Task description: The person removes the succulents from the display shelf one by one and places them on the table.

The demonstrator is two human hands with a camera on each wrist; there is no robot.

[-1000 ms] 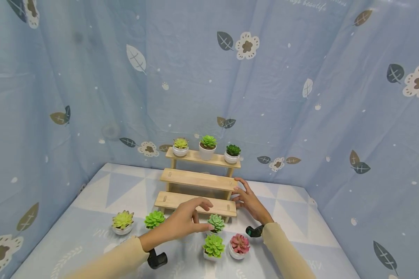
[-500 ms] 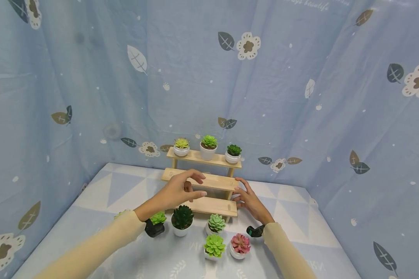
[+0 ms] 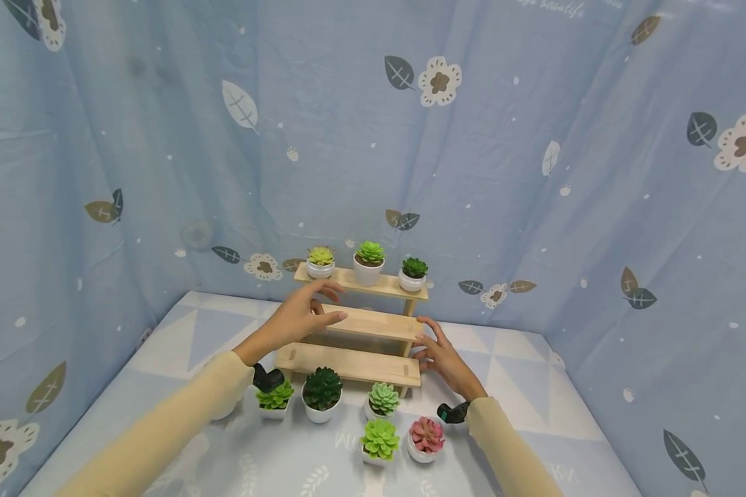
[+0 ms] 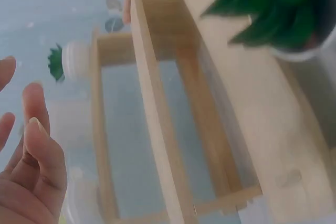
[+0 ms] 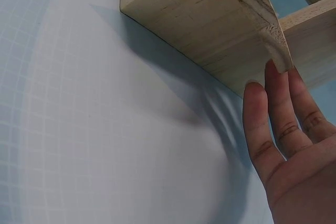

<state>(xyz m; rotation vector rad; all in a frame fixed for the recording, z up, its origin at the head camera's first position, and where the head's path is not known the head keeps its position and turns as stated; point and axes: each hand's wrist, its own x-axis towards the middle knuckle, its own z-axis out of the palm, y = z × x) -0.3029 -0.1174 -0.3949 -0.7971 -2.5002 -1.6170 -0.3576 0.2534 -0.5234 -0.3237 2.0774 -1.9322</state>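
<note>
Wooden stand: the three-step stand [image 3: 348,364] is on the worktop [image 3: 510,379], in front of the blue curtain [image 3: 348,124].
Top step: three potted plants are standing in a row, the yellow-green plant [image 3: 320,261] at left, the bright green plant [image 3: 369,264] in the middle and the small dark green plant [image 3: 413,275] at right.
Left hand: the left hand [image 3: 295,314] is in front of the left part of the middle step, thumb and fingers apart, with nothing between them.
Right hand: the right hand [image 3: 443,353] touches the right end of the middle step with its fingertips; the fingers are rather straight, not clamped.
Front of stand: on the worktop stand the large dark green plant [image 3: 321,395], the pale green plant [image 3: 383,400] and, nearer, the pink plant [image 3: 425,439].
Left sleeve: the sleeve [image 3: 180,421] partly hides one white pot [image 3: 226,412].
</note>
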